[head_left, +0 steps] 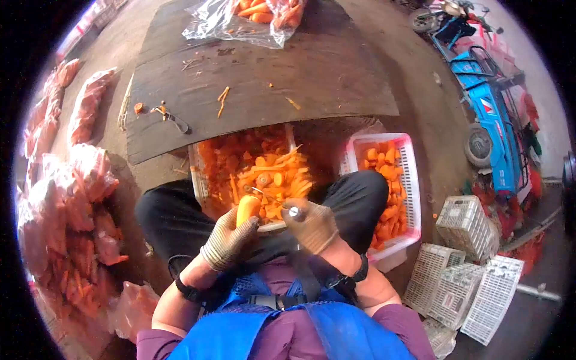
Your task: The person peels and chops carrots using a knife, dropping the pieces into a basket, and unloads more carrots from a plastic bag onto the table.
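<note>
My left hand (231, 235), in a striped glove, is closed around a thick, bright orange carrot (248, 208). My gloved right hand (312, 225) grips a thin-bladed hand tool (293, 211); its round metal end shows at the fist, and its blade reaches toward the carrot's top. Whether the tool is a knife or a peeler I cannot tell. Under both hands, between my knees, stands a crate (198, 174) heaped with carrot peelings and pieces (273, 174). To the right, a white and pink basket (414, 198) holds cut orange carrots (390, 174), partly hidden by my knee.
Ahead lies a dark board (270, 78) with a loop-handled tool (174, 119), scraps and a clear bag of carrots (258, 15). Filled bags (78, 240) are piled at the left. White crates (456, 282) and a blue cart (489, 114) stand at the right.
</note>
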`<state>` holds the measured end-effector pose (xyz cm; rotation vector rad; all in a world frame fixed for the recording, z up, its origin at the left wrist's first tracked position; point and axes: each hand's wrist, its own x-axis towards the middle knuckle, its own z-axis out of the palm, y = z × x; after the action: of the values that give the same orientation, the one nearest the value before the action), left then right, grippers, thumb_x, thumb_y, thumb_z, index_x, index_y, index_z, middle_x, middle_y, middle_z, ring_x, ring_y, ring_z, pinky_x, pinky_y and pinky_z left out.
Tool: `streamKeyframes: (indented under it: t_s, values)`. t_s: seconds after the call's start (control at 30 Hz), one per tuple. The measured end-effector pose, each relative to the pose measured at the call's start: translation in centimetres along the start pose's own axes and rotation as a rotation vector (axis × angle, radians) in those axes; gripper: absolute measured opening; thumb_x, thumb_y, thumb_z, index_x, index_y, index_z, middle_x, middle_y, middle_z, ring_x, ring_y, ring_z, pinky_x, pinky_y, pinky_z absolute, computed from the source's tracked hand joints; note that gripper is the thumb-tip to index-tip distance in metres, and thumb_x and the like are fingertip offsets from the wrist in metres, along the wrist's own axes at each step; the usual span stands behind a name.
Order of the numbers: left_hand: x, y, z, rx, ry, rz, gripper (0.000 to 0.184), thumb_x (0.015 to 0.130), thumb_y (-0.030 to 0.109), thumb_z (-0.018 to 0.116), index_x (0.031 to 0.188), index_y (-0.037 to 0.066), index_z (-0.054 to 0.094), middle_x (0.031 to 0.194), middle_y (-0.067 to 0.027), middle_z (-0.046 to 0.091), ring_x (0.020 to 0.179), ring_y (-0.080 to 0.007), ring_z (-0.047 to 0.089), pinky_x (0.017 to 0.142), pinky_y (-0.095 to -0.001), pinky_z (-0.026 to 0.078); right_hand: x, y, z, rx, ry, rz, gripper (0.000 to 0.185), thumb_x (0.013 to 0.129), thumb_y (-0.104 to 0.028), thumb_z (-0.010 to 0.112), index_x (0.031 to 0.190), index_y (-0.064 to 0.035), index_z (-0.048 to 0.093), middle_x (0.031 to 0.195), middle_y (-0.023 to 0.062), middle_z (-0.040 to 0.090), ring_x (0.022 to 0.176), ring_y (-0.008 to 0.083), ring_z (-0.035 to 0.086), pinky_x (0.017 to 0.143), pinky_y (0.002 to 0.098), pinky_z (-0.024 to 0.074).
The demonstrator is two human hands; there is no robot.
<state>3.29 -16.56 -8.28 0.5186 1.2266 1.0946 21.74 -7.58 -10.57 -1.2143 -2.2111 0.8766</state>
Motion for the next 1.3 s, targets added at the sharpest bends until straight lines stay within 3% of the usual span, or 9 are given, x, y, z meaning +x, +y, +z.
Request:
streamKeyframes:
  t_s: [0.07, 0.17, 0.3, 0.4, 0.43, 0.53, 0.67, 0.87, 1.3]
  values:
    - [0.2, -0.1, -0.2, 0.008, -0.011, 0.019, 0.037, 0.089, 0.029, 0.062, 0.114, 0.003, 0.055, 0.089, 0.0023, 0.058, 0.072, -0.0058, 0.05, 0.063, -0.0203, 0.042, -0.2, -0.1, -0.1, -0.04, -0.06, 0.068, 0.02, 0.078, -0.022, 0.07, 0.092, -0.0097, 0.066, 0.079, 0.0165, 0.065, 0.071, 0.0312, 0.066, 0.061, 0.037, 0.0524]
    - [0.3, 0.2, -0.4, 0.028, -0.056, -0.001, 0.036, 0.088, 0.029, 0.062, 0.112, 0.002, 0.056, 0.086, 0.0025, 0.057, 0.071, -0.0061, 0.051, 0.063, -0.0202, 0.043, -0.7, 0.2, 1.3, -0.066, -0.024, 0.032, 0.017, 0.077, -0.03, 0.066, 0.087, -0.0168, 0.063, 0.071, 0.0106, 0.064, 0.065, 0.0313, 0.064, 0.058, 0.0408, 0.0512]
    - [0.6, 0.5, -0.1, -0.007, -0.096, -0.087, 0.033, 0.089, 0.022, 0.062, 0.112, -0.001, 0.056, 0.085, 0.0027, 0.058, 0.072, -0.0055, 0.052, 0.063, -0.0191, 0.044, -0.7, -0.5, 1.4, 0.047, -0.134, 0.034, 0.022, 0.076, -0.034, 0.066, 0.089, -0.0172, 0.064, 0.077, 0.0126, 0.065, 0.072, 0.0332, 0.064, 0.063, 0.0428, 0.0508]
    - [0.9, -0.1, 0.3, 0.002, -0.066, -0.058, 0.04, 0.087, 0.035, 0.064, 0.107, 0.001, 0.057, 0.079, 0.0024, 0.057, 0.068, -0.0068, 0.051, 0.06, -0.0215, 0.043, -0.2, -0.2, 1.3, 0.002, -0.25, 0.037, 0.022, 0.075, -0.029, 0.067, 0.093, -0.0169, 0.063, 0.078, 0.0133, 0.066, 0.073, 0.0334, 0.064, 0.065, 0.0423, 0.0509]
    - [0.9, 0.1, -0.5, 0.086, -0.099, -0.109, 0.045, 0.085, 0.039, 0.064, 0.107, 0.0, 0.057, 0.086, -0.0012, 0.061, 0.075, -0.0097, 0.056, 0.066, -0.0234, 0.047, -0.3, 0.2, 1.7, -0.022, -0.3, 0.075, 0.022, 0.075, -0.023, 0.065, 0.096, -0.0168, 0.063, 0.08, 0.0148, 0.066, 0.076, 0.0339, 0.064, 0.067, 0.0421, 0.0508]
    - [1.3, -1.1, -0.5, 0.018, -0.053, -0.044, 0.035, 0.086, 0.036, 0.064, 0.097, 0.003, 0.06, 0.076, 0.0044, 0.054, 0.066, -0.0046, 0.046, 0.058, -0.0196, 0.039, -0.4, 1.0, 3.0, 0.074, -0.274, 0.056, 0.023, 0.074, -0.019, 0.063, 0.097, -0.0165, 0.063, 0.082, 0.0155, 0.066, 0.08, 0.0343, 0.064, 0.07, 0.0426, 0.0505]
    - [1.6, -1.1, -0.5, 0.015, -0.021, -0.133, 0.038, 0.086, 0.04, 0.064, 0.097, 0.004, 0.06, 0.073, 0.0033, 0.054, 0.063, -0.0049, 0.047, 0.054, -0.0185, 0.037, 0.0, 0.8, 2.8, 0.037, -0.292, 0.077, 0.023, 0.076, -0.02, 0.061, 0.099, -0.0162, 0.063, 0.085, 0.0155, 0.066, 0.082, 0.0344, 0.064, 0.072, 0.0442, 0.0498]
    - [1.4, 0.0, -0.3, 0.008, -0.064, -0.148, 0.044, 0.084, 0.046, 0.063, 0.097, 0.004, 0.059, 0.071, 0.0021, 0.053, 0.057, -0.0066, 0.047, 0.047, -0.0186, 0.036, 0.2, 1.4, 3.1, -0.034, -0.244, 0.053, 0.021, 0.082, -0.033, 0.06, 0.089, -0.014, 0.063, 0.075, 0.0139, 0.064, 0.072, 0.0334, 0.063, 0.064, 0.0424, 0.0503]
    - [2.6, -0.7, 0.2, -0.005, -0.03, -0.177, 0.047, 0.082, 0.047, 0.065, 0.096, 0.003, 0.058, 0.071, 0.0025, 0.053, 0.057, -0.0056, 0.046, 0.048, -0.0188, 0.035, 0.8, 1.9, 2.7, -0.008, -0.283, 0.128, 0.016, 0.081, -0.028, 0.059, 0.089, -0.0142, 0.062, 0.077, 0.0148, 0.064, 0.075, 0.0345, 0.063, 0.066, 0.0443, 0.0497]
